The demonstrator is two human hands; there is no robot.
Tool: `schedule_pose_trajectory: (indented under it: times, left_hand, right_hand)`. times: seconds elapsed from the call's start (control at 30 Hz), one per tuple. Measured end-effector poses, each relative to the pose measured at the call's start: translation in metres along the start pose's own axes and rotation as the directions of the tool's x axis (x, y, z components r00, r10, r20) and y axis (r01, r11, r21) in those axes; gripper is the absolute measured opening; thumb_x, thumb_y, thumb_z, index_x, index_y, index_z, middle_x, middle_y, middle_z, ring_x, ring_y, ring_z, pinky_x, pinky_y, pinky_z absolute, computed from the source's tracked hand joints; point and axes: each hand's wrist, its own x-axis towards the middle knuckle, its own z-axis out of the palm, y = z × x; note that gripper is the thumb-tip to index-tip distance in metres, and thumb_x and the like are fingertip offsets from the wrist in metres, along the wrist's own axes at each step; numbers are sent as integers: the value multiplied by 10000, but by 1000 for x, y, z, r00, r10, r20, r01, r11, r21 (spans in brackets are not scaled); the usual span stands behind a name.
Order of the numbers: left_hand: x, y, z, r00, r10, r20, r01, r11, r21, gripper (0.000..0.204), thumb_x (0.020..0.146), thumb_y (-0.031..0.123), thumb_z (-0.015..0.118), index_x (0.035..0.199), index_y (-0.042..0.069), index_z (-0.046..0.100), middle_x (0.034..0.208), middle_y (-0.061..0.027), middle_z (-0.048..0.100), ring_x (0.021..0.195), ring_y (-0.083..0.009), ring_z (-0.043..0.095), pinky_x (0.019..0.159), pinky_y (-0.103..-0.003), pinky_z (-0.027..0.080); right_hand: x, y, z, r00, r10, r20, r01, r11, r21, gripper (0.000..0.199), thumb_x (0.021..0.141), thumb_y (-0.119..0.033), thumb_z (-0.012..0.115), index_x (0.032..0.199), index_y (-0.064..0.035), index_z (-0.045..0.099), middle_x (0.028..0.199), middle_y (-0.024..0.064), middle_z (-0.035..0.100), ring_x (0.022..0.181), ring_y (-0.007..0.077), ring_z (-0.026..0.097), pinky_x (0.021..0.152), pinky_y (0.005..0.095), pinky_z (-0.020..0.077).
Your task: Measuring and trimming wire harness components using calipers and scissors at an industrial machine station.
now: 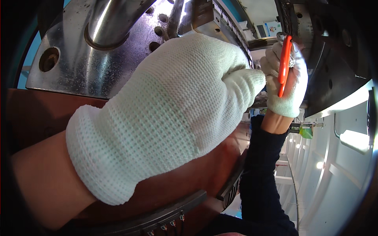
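Note:
My left hand (189, 94), in a white knitted glove, fills the middle of the head view beside a metal machine block. Its fingers curl away from view, and the thumb is pressed in against them; what they hold, if anything, is hidden. Farther right, my right hand (291, 88), gloved alike, is closed around a pair of red-handled pliers (284, 63). The red handles run upright across the palm. The tool's jaws cannot be made out clearly. The left thumb tip comes close to the right hand's fingers.
A shiny steel plate (75, 80) with bolt holes carries a thick polished column (114, 19) at the upper left. Dark machine parts (334, 51) rise at the right. Below my left hand lies a reddish-brown surface (177, 185) with a black curved strip (165, 216).

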Motion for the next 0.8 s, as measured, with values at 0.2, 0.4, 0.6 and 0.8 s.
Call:
schedule_pose_trajectory:
  times: [0.2,0.4,0.6,0.8]
  left_hand:
    - [-1,-4,-1,999,-25,44,28,997,-65,360,958,322,574,1018,-14,688,708,-35,598,601,-79,548,576,-245,459]
    - [-1,2,-3,998,-35,43,38,997,-71,363,960,318,575,1027,-21,687,697,-31,592,608,-78,546,570,-240,454]
    - [0,-3,-3,999,-28,42,30,998,-49,363,961,321,576,1040,-15,688,702,-29,599,613,-77,544,572,-237,455]
    - [0,1,1,995,-82,48,85,995,-49,364,959,322,571,1059,-8,686,726,-41,622,619,-84,555,579,-231,463]
  right_hand:
    - [4,0,1,1000,16,-24,-14,996,84,232,948,-185,587,1054,19,555,737,37,498,565,98,446,465,192,377]
    - [4,-2,-3,1000,-8,-30,9,999,38,223,986,-215,532,1008,6,556,700,40,478,512,95,405,386,179,329]
    - [5,-6,-3,996,79,-48,-80,997,-21,262,1013,-253,480,876,-33,519,627,31,431,487,92,383,376,191,305]
    - [10,0,-8,998,-42,54,48,992,-118,311,1022,-293,469,851,-36,504,621,20,413,482,63,370,350,142,330]
